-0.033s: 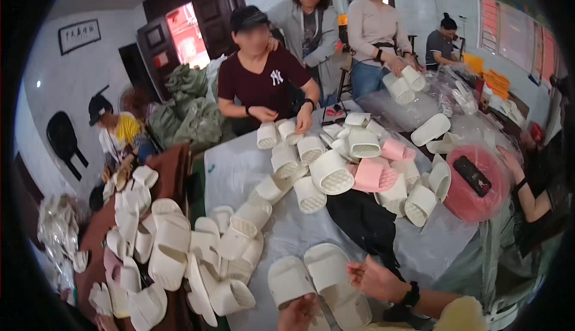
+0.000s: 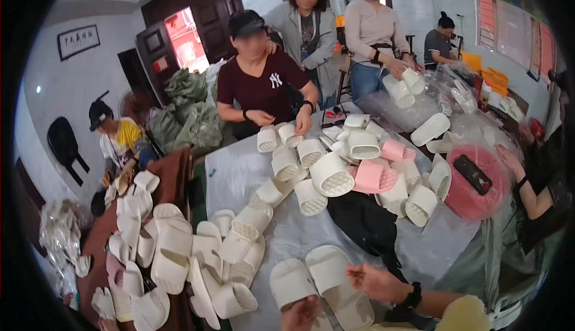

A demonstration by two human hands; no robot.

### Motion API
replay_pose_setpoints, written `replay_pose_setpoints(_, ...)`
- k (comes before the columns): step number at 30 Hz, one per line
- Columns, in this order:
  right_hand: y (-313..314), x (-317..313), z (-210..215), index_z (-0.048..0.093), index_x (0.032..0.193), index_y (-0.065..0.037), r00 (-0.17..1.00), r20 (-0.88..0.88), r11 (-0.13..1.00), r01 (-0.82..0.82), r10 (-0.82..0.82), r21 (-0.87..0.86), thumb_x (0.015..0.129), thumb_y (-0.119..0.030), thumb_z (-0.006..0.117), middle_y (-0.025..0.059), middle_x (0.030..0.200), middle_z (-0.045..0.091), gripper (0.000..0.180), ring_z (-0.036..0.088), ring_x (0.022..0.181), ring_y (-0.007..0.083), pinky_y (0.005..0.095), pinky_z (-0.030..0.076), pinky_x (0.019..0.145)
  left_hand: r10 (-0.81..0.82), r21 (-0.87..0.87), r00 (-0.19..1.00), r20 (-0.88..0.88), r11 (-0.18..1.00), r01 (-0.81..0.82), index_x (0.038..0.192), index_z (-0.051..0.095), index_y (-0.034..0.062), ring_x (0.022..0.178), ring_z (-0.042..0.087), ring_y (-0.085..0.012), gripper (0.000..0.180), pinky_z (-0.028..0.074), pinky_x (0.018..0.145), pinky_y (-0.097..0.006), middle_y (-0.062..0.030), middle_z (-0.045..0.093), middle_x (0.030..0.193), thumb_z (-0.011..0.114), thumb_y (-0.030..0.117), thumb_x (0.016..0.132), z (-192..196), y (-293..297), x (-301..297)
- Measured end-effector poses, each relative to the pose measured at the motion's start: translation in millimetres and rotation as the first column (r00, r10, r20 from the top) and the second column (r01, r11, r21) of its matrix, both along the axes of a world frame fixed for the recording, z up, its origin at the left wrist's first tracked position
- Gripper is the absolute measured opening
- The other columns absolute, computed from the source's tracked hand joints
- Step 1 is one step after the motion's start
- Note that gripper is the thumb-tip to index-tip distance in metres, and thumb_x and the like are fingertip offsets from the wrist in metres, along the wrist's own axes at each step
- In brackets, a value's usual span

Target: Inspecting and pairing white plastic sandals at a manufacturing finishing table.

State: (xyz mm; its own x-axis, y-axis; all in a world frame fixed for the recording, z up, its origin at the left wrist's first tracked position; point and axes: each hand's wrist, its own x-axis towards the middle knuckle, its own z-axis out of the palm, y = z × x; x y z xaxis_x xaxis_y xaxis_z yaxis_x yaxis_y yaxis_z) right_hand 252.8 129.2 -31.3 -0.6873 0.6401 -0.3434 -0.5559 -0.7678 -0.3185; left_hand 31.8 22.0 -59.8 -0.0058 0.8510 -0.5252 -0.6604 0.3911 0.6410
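A pair of cream slide slippers lies side by side near the front edge of the table, toes away from me: the left slipper (image 2: 290, 281) and the right slipper (image 2: 333, 274). My left hand (image 2: 301, 315) is at the lower edge, over the left slipper's near part, its fingers loosely bent and partly cut off by the frame. Beside the right slipper hovers my right hand (image 2: 377, 282), with half-curled fingers and nothing visible in them. Whether the left hand touches its slipper is unclear. A dark band circles my right wrist.
Cream slippers (image 2: 171, 253) pile up at left, more (image 2: 330, 175) stand mid-table with pink ones (image 2: 374, 176). A black cloth (image 2: 365, 223) lies before them. At right, a black case (image 2: 472, 175) rests on a red round object (image 2: 461, 205) under plastic. Co-workers (image 2: 263, 85) stand across the table.
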Motion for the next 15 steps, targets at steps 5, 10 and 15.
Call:
replay_pose_setpoints(5, -19, 4, 7, 0.052, 0.112, -0.001, 0.796, 0.57, 0.786, -0.481, 0.205, 0.389, 0.091, -0.027, 0.044, -0.0015, 0.092, 0.054, 0.035, 0.047, 0.075, 0.0072, 0.0208, 0.04, 0.073, -0.011, 0.033, 0.995, -0.096, 0.999, 0.015, 0.101, 0.054, 0.0009, 0.083, 0.056, -0.0201, 0.027, 0.046, 0.064, -0.032, -0.0075, 0.059, 0.093, 0.047, 0.023, 0.087, 24, 5, 8)
replay_pose_setpoints(10, -18, 2, -21, 0.052, 0.113, -0.001, 0.62, 0.603, 0.638, -0.736, 0.502, 0.226, 0.088, -0.029, 0.05, 0.0012, 0.097, 0.054, 0.038, 0.048, 0.078, 0.0075, 0.0188, 0.04, 0.074, -0.031, -0.014, 0.985, -0.168, 0.999, 0.029, 0.102, 0.053, 0.0008, 0.068, 0.06, -0.0207, 0.025, 0.047, 0.047, -0.03, -0.0107, 0.061, 0.086, 0.048, 0.02, 0.087, 10, 5, 2)
replay_pose_setpoints(15, -21, -11, -22, 0.033, 0.128, -0.001, 0.693, 0.682, 0.644, -0.636, 0.233, 0.426, 0.09, -0.024, 0.047, 0.0075, 0.099, 0.051, 0.047, 0.051, 0.087, 0.0126, 0.0223, 0.041, 0.077, 0.079, 0.069, 0.827, -0.556, 0.996, -0.048, 0.096, 0.054, -0.0028, 0.051, 0.055, -0.0151, 0.023, 0.043, 0.041, -0.027, -0.0087, 0.06, 0.07, 0.052, 0.018, 0.085, 3, 1, 5)
